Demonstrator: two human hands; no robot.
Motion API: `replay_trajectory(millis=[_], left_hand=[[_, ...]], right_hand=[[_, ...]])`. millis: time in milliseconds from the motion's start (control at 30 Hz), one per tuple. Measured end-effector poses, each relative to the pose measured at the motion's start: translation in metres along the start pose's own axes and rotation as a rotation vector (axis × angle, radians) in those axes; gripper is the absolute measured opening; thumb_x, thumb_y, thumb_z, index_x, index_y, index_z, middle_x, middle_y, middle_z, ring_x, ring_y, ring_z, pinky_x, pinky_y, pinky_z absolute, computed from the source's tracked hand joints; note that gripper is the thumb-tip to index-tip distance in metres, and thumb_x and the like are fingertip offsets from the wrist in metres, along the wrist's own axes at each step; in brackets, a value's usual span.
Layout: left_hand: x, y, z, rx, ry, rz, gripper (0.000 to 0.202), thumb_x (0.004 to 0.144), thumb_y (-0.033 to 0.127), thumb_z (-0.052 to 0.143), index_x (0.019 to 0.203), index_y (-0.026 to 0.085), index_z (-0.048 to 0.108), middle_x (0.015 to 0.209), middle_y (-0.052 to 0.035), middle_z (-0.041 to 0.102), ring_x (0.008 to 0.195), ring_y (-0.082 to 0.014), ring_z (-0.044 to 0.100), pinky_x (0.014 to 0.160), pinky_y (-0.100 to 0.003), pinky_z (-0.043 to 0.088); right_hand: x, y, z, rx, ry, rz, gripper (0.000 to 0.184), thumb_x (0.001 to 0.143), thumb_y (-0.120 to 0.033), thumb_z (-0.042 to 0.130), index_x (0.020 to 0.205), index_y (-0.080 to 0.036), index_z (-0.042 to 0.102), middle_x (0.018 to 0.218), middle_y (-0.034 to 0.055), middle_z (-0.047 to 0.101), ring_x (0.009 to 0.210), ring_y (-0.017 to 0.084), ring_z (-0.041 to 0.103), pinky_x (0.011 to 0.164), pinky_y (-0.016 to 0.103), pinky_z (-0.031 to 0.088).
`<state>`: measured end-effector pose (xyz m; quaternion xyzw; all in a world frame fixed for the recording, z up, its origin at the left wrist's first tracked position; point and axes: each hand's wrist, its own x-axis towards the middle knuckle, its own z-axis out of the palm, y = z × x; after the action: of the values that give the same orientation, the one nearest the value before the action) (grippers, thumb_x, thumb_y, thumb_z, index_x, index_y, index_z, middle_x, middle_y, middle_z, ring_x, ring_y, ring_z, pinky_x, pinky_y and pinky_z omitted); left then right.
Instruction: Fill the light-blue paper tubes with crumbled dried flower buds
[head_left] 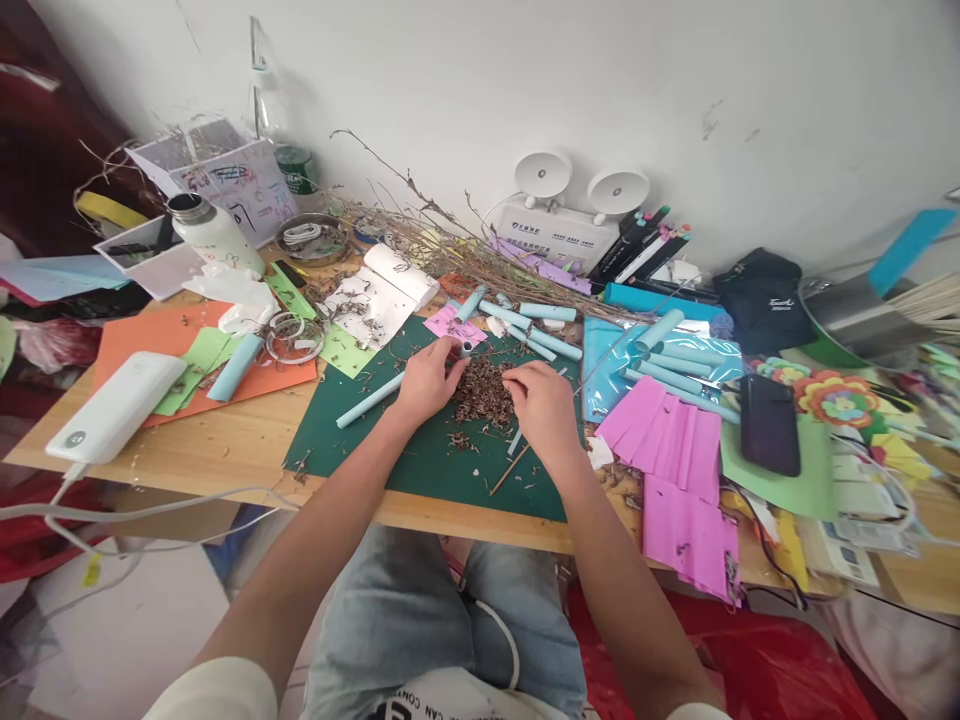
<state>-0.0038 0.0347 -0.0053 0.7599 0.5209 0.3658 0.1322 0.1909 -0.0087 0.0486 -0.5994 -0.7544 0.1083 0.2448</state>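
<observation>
My left hand [431, 380] is closed around a light blue paper tube [367, 402], whose open end shows past the fingertips. The tube slants across a dark green cutting mat [420, 465]. Just right of that end lies a pile of brown, dry crumbled plant bits [484, 393]. My right hand [541, 405] is at the pile's right side, thumb and fingers pinched together; whatever is between them is too small to make out. Below the right hand a thin brown stick [508, 473] lies on the mat.
More light blue tubes [544, 312] lie behind the pile and on a blue plastic packet [600, 385]. Pink paper strips [664, 440] and a black phone [770, 425] are to the right. A white power bank [116, 407] with a cable lies left. Dry twigs [442, 245] stretch along the wall.
</observation>
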Motion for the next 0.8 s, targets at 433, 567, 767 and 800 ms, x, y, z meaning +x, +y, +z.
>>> replay_trajectory(millis=[433, 567, 767, 800], left_hand=[[0.001, 0.001, 0.000, 0.010, 0.003, -0.004, 0.017, 0.094, 0.031, 0.053, 0.105, 0.019, 0.055, 0.092, -0.0054, 0.068, 0.084, -0.0187, 0.064, 0.072, -0.028, 0.049], [0.001, 0.002, -0.001, 0.011, -0.002, -0.005, 0.017, 0.094, 0.031, 0.054, 0.106, 0.019, 0.055, 0.093, -0.0053, 0.068, 0.085, -0.0190, 0.065, 0.074, -0.029, 0.049], [0.001, 0.002, -0.001, 0.012, -0.004, -0.005, 0.017, 0.094, 0.031, 0.054, 0.107, 0.019, 0.055, 0.093, -0.0057, 0.068, 0.086, -0.0192, 0.065, 0.074, -0.029, 0.049], [0.001, 0.002, -0.001, 0.011, -0.005, -0.003, 0.017, 0.094, 0.031, 0.054, 0.107, 0.019, 0.055, 0.093, -0.0057, 0.068, 0.086, -0.0192, 0.064, 0.074, -0.029, 0.049]], right_hand=[[0.017, 0.008, -0.001, 0.552, 0.123, 0.306, 0.017, 0.078, -0.028, 0.064, 0.086, -0.019, 0.076, 0.076, 0.0036, 0.074, 0.069, 0.020, 0.066, 0.069, 0.033, 0.050], [0.019, 0.012, 0.005, 0.620, 0.110, 0.312, 0.019, 0.074, -0.028, 0.065, 0.086, -0.018, 0.075, 0.077, 0.0043, 0.073, 0.069, 0.019, 0.066, 0.068, 0.032, 0.051], [0.020, 0.014, 0.007, 0.377, 0.048, 0.199, 0.024, 0.085, -0.033, 0.056, 0.086, -0.019, 0.076, 0.079, 0.0056, 0.073, 0.072, 0.020, 0.065, 0.073, 0.034, 0.049], [0.020, 0.015, 0.007, 0.319, 0.055, 0.162, 0.027, 0.088, -0.033, 0.053, 0.089, -0.019, 0.076, 0.084, 0.0068, 0.073, 0.076, 0.021, 0.065, 0.076, 0.035, 0.049]])
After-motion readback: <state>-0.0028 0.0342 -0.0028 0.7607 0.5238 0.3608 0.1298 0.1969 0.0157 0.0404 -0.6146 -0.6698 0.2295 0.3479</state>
